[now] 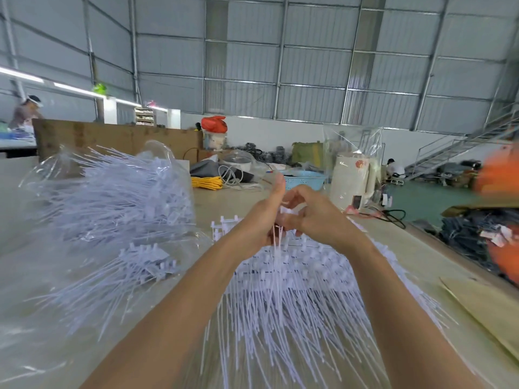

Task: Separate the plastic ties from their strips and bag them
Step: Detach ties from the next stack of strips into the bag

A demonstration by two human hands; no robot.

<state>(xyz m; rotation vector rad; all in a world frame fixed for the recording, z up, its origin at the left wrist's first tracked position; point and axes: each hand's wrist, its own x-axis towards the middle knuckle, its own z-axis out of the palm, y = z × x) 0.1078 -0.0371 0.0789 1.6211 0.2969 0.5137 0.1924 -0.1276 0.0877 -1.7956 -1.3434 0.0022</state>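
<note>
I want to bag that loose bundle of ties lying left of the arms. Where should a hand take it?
Probably just behind the blocky heads, where the loose bundle is tightest. Its tails fan apart toward the near left, so grip from above, fingers wrapped across the strands, beside the clear bag.
</note>
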